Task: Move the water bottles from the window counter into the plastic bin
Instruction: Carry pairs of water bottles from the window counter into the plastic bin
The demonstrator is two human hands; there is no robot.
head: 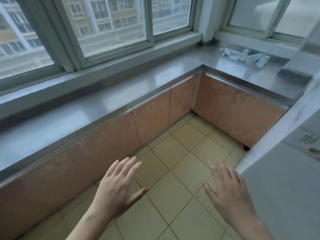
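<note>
Windows [110,23] run along the far wall on your left, with apartment blocks showing through the glass. Below them the steel window counter [97,104] stretches from the left edge toward the corner, then turns and continues along the right-hand wall. Its long left run is bare metal, catching pale reflections. Pinkish cabinet doors [152,122] line the front beneath it, and the floor [173,179] is yellowish tile.

Your left hand [119,186] is held out low over the floor, palm down, fingers straight and close together, thumb out to the side; it grips nothing. Your right hand [228,193] hangs beside it, well apart, also flat and spread wide, holding nothing. Neither touches the counter.

Further right, past the corner, the water bottles [245,56] lie on their sides in a loose cluster on the counter under the right-hand window, well away from both hands. They are clear plastic and blurred, so you cannot count them exactly or tell whether they hold water. A white appliance [285,170] with a printed label fills the right edge, just beside your right hand.
</note>
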